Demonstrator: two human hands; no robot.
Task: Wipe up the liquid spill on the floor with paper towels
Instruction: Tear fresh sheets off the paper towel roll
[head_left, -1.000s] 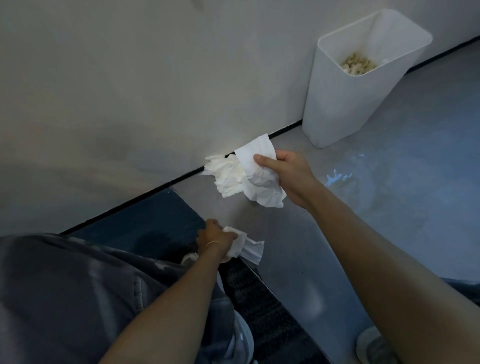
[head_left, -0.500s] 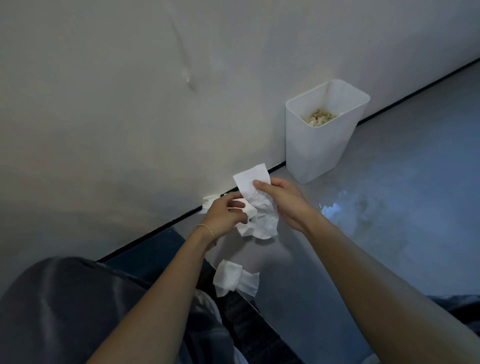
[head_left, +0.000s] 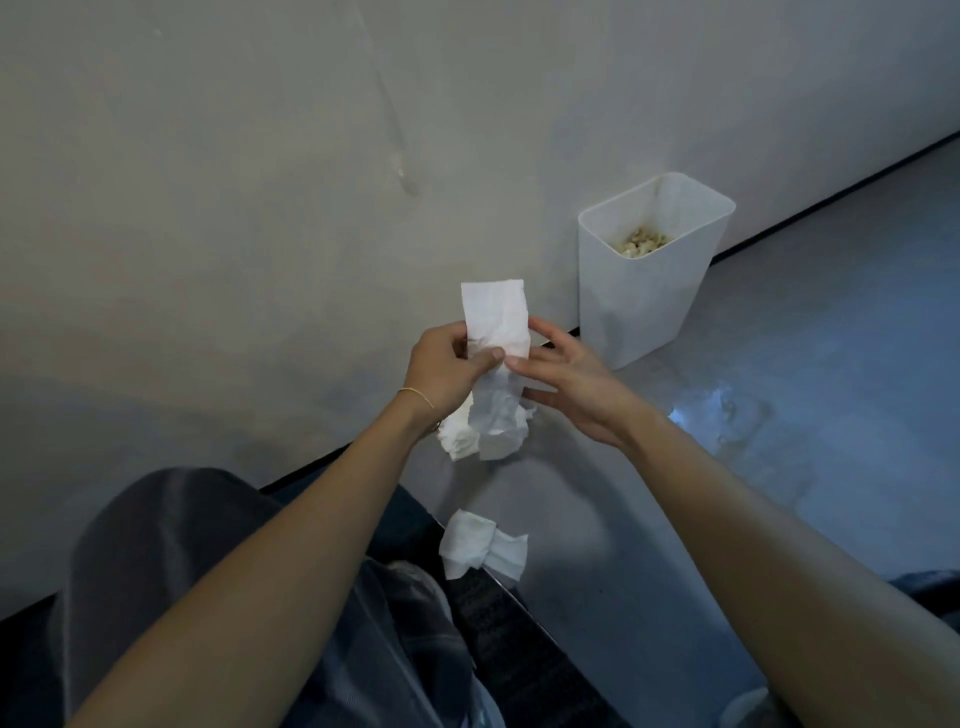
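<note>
STEP: spread the paper towel (head_left: 496, 332) flat so you can press it on the spill (head_left: 722, 415) | SPILL: on the floor (head_left: 841, 332) near its wall edge, beside the waste bin (head_left: 641, 301) | HANDS: left hand (head_left: 441, 371) and right hand (head_left: 569, 389) raised at mid-air, each pinching one towel side, wrists level

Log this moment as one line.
left hand: pinches paper towel | right hand: pinches it | crumpled towel: on floor | spill: unwiped
</note>
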